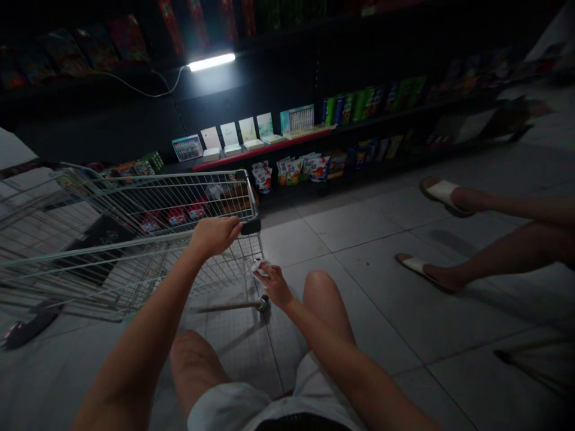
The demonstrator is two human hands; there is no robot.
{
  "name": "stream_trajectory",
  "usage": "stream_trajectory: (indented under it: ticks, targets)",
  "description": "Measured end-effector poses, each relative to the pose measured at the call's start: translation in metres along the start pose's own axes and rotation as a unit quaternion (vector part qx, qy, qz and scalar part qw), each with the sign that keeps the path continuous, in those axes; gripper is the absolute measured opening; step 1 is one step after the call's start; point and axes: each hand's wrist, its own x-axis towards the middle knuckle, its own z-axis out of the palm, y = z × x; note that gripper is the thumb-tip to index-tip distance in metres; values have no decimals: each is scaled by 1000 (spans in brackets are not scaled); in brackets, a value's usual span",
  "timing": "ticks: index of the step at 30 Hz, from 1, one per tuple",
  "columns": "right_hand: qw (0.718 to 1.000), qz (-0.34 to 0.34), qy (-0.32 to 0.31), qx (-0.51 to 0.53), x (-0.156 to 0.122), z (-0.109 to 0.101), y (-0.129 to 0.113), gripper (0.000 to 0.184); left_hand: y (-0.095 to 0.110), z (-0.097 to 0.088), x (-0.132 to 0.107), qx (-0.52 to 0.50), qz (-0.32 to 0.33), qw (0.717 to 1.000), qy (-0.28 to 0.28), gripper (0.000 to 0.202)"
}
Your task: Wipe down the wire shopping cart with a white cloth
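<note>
A wire shopping cart [148, 242] stands on the left with its near end before my knees. My left hand [214, 235] is closed over the top rail of the cart, close to the dark plastic corner piece [251, 225]. Lower down, my right hand [275, 284] pinches a crumpled white cloth [259, 267], which may be a tissue, against the cart's wire end. Below that hand is a cart wheel [263, 303]. Inside the cart or seen through its wires is a dark box [96, 245].
Behind the cart runs a dark shelf with upright cards and boxes [256, 131], a lit tube lamp [211, 61] and bagged goods [300, 170]. Another person's legs and light shoes [444, 193] are on the right. Thin dark legs of some object [525, 359] stand at the lower right.
</note>
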Motion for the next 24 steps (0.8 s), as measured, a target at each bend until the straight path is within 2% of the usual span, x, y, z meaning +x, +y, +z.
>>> stream_trajectory:
  ticks: [3, 5, 7, 9, 11, 14, 17, 20, 22, 24]
  targets:
    - [1000, -12, -14, 15, -4, 0, 4, 61, 0, 0, -2, -3, 2, 1000, 4, 52]
    - [998, -15, 0, 53, -1, -7, 8, 59, -1, 0, -5, -6, 2, 1000, 7, 53]
    - [994, 7, 51, 93, 6, -18, 12, 52, -2, -1, -9, -9, 2, 1000, 10, 56]
    - [983, 71, 132, 108, 18, -32, 10, 46, -3, -1, -14, -9, 5, 1000, 12, 58]
    - [963, 130, 206, 118, 36, -43, 1, 45, -4, -2, -19, -6, 8, 1000, 11, 60]
    - [941, 134, 252, 180, 63, -47, -23, 45, -6, -3, -29, -1, 8, 1000, 13, 63]
    - [926, 148, 255, 235, 73, -35, -43, 42, -8, -3, -38, 0, 12, 1000, 15, 62]
    - [925, 169, 219, 260, 62, -25, -50, 40, -13, -3, -47, -6, 16, 1000, 15, 61]
    - [932, 157, 198, 259, 49, -28, -57, 43, -16, -3, -52, -13, 17, 1000, 15, 61]
    - [936, 136, 192, 261, 38, -41, -69, 47, -18, -4, -55, -14, 16, 1000, 10, 60]
